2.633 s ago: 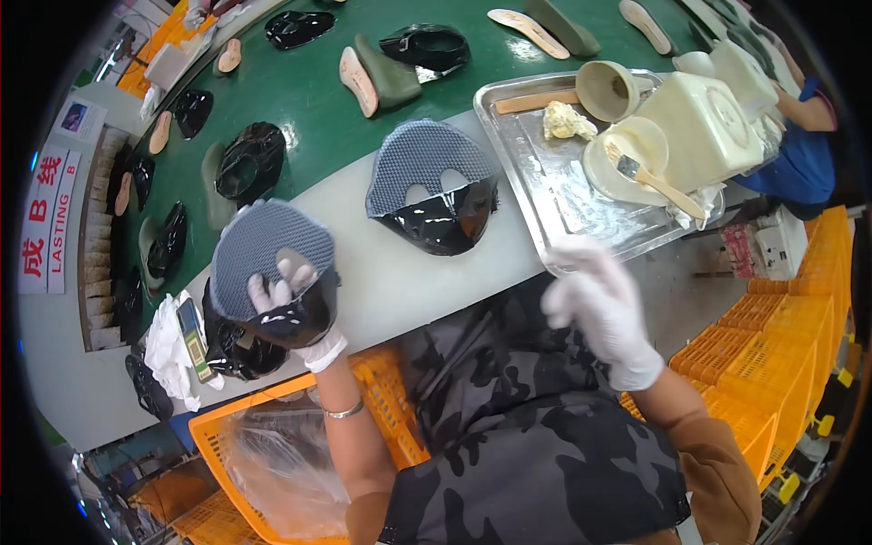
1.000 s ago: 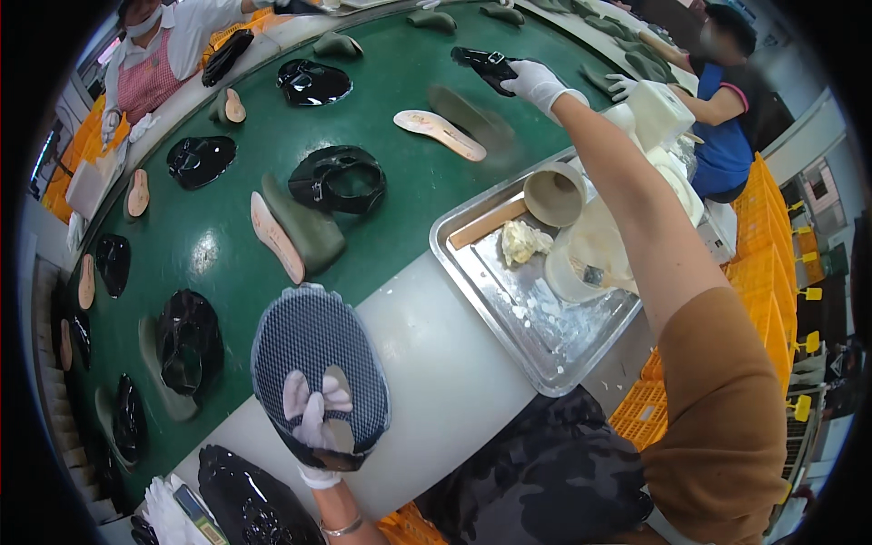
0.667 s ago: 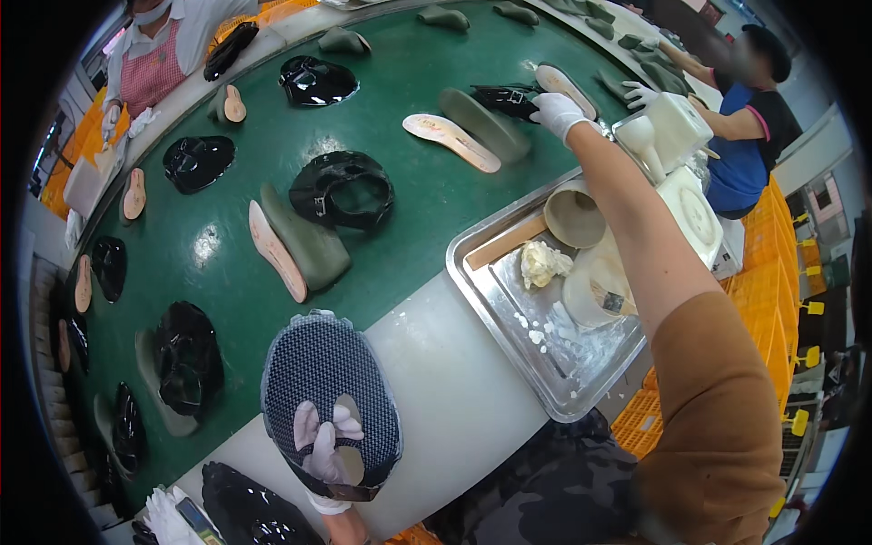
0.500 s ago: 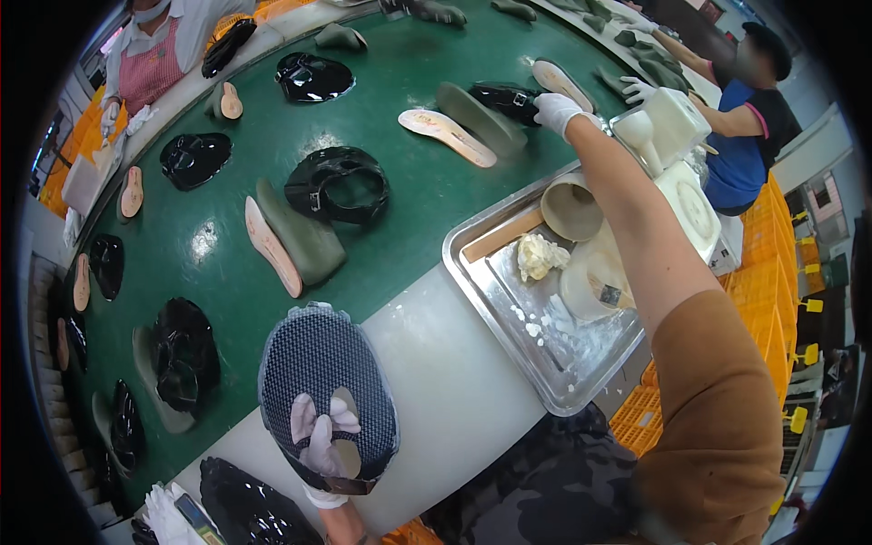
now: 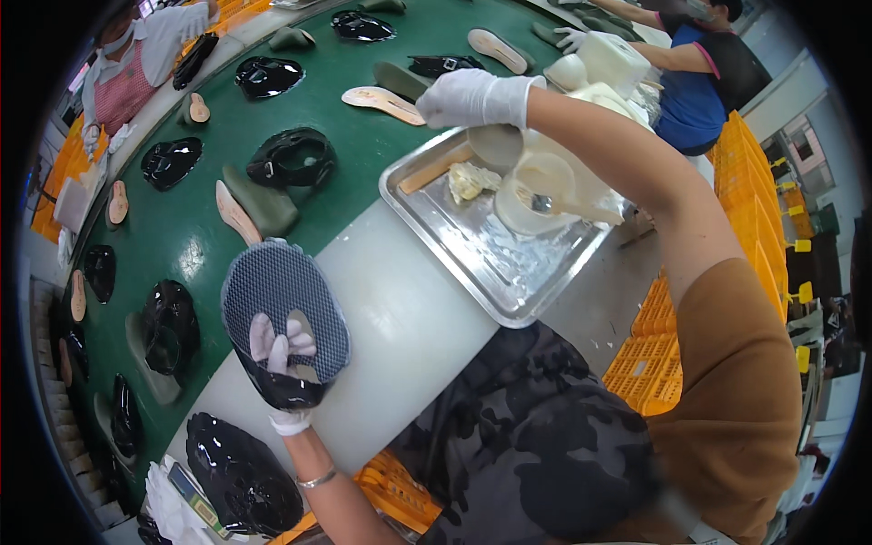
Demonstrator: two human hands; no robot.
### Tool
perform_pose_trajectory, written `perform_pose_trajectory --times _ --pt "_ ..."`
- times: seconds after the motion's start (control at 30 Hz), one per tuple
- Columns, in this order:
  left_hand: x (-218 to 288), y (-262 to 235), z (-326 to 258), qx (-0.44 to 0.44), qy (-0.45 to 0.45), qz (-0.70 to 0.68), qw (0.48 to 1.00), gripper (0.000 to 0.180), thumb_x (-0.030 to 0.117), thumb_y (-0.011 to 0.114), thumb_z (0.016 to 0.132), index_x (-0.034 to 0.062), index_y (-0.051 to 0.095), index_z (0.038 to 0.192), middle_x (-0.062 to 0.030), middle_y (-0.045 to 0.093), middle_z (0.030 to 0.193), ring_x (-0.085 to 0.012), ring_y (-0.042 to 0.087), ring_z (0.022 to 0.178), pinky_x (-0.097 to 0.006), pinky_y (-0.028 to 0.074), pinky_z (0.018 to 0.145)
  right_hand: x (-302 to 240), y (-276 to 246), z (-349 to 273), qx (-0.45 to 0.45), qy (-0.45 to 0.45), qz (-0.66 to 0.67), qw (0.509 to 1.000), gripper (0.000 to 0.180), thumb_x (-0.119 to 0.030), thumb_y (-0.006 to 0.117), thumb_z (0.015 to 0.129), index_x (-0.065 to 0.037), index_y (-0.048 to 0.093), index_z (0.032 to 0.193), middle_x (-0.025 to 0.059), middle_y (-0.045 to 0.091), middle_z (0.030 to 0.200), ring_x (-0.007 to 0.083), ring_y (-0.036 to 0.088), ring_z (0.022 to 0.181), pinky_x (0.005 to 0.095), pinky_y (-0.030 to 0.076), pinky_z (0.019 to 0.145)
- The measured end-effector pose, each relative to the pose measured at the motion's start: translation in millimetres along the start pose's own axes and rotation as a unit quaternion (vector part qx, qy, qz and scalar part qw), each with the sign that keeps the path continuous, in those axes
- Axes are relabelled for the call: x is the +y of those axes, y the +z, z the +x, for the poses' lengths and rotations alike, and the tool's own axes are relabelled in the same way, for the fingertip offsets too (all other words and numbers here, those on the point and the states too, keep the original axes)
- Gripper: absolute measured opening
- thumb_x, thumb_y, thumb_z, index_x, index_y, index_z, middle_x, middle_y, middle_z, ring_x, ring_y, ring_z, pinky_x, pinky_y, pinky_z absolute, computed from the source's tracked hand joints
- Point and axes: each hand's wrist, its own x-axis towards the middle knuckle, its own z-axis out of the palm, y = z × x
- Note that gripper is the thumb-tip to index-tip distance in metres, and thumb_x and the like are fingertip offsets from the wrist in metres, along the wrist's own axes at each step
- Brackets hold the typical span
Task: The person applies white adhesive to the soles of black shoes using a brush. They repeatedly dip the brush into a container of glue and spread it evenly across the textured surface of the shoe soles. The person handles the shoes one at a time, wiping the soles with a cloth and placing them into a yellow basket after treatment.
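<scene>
My gloved left hand (image 5: 283, 345) grips a black glossy shoe upper (image 5: 286, 286) at its near end, grey woven lining facing up. Its fingers show against the lining beside a cut-out opening. Over the far edge of the metal tray (image 5: 495, 313), my gloved right hand (image 5: 477, 100) is closed, fingertips pointing down at the left; whatever lies in them is hidden. Just left of those fingertips is a pale insole (image 5: 381, 102), with a green shoe last (image 5: 400, 80) and a black buckled upper (image 5: 445, 64) behind. In the tray, a brush (image 5: 590, 213) rests across a white tub (image 5: 536, 218).
Black uppers, green lasts and insoles lie across the green table (image 5: 354, 168). A white strip (image 5: 400, 272) runs along its near edge. A black upper (image 5: 241, 477) sits front left. Orange crates (image 5: 654, 363) stand below right. Two people work across the table and at the right.
The right hand has come away from the black buckled upper and moved left toward the insole. The brush handle across the tub now shows. My view has shifted; the left hand keeps its hold.
</scene>
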Motion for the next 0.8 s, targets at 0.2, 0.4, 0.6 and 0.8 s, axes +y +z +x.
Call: perform_pose_trajectory --times 0.2,0.4,0.6,0.8 --pt "-1 -18 1 -0.012 0.012 -0.072 0.997 0.044 0.003 0.047 0.088 0.0056 0.036 0.130 -0.0141 0.057 0.100 -0.0190 0.059 0.076 -0.030 0.050 0.066 -24 -14 -98 0.218 -0.035 0.072 0.973 0.014 -0.020 0.055 0.082 -0.012 0.060 0.091 0.0088 0.062 0.083 0.0280 0.061 0.080 0.0374 0.049 0.070" --pt "-11 -13 7 -0.027 -0.008 -0.081 0.996 0.042 0.001 0.047 0.089 0.0069 0.038 0.130 -0.0149 0.056 0.100 -0.0207 0.054 0.079 -0.031 0.047 0.068 56 33 -238 0.536 0.209 0.178 0.798 0.016 -0.008 0.058 0.085 -0.001 0.055 0.099 0.0036 0.057 0.088 0.0107 0.055 0.078 0.0256 0.046 0.069" --pt "-7 -16 6 0.012 0.001 -0.021 1.000 0.043 0.001 0.046 0.089 0.0062 0.036 0.130 -0.0158 0.055 0.101 -0.0204 0.054 0.078 -0.031 0.048 0.068 18 131 -289 0.368 0.323 0.150 0.859 0.036 -0.024 0.072 0.072 -0.004 0.054 0.097 0.0106 0.058 0.087 0.0242 0.057 0.080 0.0360 0.047 0.072" --pt "-15 -19 8 -0.011 0.007 -0.071 0.997 0.045 0.002 0.046 0.088 0.0090 0.037 0.131 -0.0157 0.052 0.101 -0.0202 0.051 0.079 -0.030 0.047 0.069 19 166 -259 0.240 0.414 0.217 0.851 0.047 -0.029 0.067 0.073 -0.005 0.050 0.110 0.0174 0.061 0.094 0.0343 0.059 0.090 0.0439 0.046 0.078"
